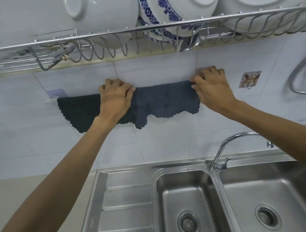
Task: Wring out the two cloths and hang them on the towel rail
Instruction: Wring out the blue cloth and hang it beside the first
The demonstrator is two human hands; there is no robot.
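Head view: both arms stretched up to white tiled wall (161, 64). Left hand (114, 98) w/ closed grip, fingers curled over top edge of lighter grey-blue fringed cloth (164, 102) at its left end, just where it overlaps darker charcoal fringed cloth (79, 111). Right hand (213, 87) likewise closed, pinching same grey-blue cloth at its right top corner. Both cloths draped side by side on towel rail, touching; rail itself hidden under fabric, only white end bracket (51, 101) showing at left. Charcoal cloth hangs left, partly behind left wrist. Above: steel wire dish rack (137, 30) w/ white bowls and blue-patterned plate (156, 9). Below: stainless double sink (217, 204), curved chrome tap (227, 145) btwn basins, ribbed drainboard (126, 205) on left.
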